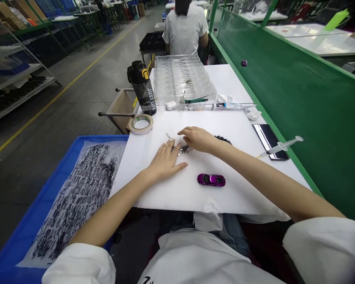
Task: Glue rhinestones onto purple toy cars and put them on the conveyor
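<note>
My left hand (165, 159) lies palm down on a white board (171, 193), its fingers spread beside a small tangle of thin black wire pieces (181, 148). My right hand (197, 139) rests just above that tangle, its fingertips reaching over the pieces, with no clear grip on them. A glossy purple toy car (211, 180) sits below my hands on the board. To the right of my right hand lies a small heap of black wire pieces (223, 139).
A blue tray (62, 165) holds a sheet of black pieces at left. Along the board's far side are tape (141, 124), a black bottle (142, 88), tweezers (197, 100), a glue tube (227, 105) and a clear compartment tray (180, 77). A syringe (281, 146) overlies a phone (269, 142). A co-worker (185, 31) sits beyond.
</note>
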`<state>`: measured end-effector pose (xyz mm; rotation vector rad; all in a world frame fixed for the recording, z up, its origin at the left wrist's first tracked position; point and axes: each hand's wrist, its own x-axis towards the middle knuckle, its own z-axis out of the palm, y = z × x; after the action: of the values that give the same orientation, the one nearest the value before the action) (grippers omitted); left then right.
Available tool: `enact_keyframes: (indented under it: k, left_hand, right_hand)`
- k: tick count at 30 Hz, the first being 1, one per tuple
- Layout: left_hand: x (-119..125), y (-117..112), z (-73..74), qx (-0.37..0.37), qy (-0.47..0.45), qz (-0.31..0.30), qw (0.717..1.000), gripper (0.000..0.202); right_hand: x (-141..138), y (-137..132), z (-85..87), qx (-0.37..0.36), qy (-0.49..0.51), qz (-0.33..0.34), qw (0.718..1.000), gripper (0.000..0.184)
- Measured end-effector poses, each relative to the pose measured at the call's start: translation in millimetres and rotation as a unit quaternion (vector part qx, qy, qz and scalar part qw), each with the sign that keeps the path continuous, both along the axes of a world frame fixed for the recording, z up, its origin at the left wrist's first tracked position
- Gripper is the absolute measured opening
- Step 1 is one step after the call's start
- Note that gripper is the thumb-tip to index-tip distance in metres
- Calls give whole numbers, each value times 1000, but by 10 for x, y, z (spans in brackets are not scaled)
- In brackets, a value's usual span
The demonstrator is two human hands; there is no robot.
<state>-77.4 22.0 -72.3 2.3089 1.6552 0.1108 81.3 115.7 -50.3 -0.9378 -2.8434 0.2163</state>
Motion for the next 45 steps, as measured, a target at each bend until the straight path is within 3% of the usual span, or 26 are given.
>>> enact_keyframes:
  k: [4,7,10,12,15,17,21,24,30,33,36,40,45]
  left_hand:
    - [48,-100,86,10,-22,-40,999,66]
    - [23,-176,119,11,-36,-90,995,59]
    - [-60,-214,111,32,-46,-116,992,44]
    - [-127,-200,79,56,-34,-53,996,41]
    - [-188,-139,1,59,-3,67,996,58]
    - [-176,-104,-48,43,6,82,996,71]
    - [-33,-97,-70,12,5,54,998,79]
    - [80,-138,-22,2,-9,22,1000,80]
    - [47,-239,106,10,-53,-48,997,51]
    - [-30,-257,120,44,-68,-29,996,41]
    - [-58,-277,84,54,-54,1,997,51]
    - [1,-315,10,8,32,-32,999,76]
    - [73,-209,-24,5,80,-27,996,78]
  right_hand:
    - [-389,211,-64,-6,-20,46,999,43]
    - [-513,264,-104,-12,-41,109,993,42]
    - [-409,248,-119,-17,-51,141,988,39]
    - [-264,212,-105,-21,-54,146,988,41]
    - [-57,134,-52,-25,-55,135,989,45]
    - [23,77,-18,-23,-47,120,991,44]
    - [9,8,-29,-12,-16,96,995,45]
    - [-81,16,-98,-13,-8,117,993,45]
    - [-66,54,-133,-24,-19,164,986,33]
    - [75,30,-80,-18,-27,142,989,38]
    - [220,-11,-47,-3,-27,102,994,47]
    - [340,-106,-100,21,-38,81,996,46]
    - [447,-324,-165,44,-51,102,993,45]
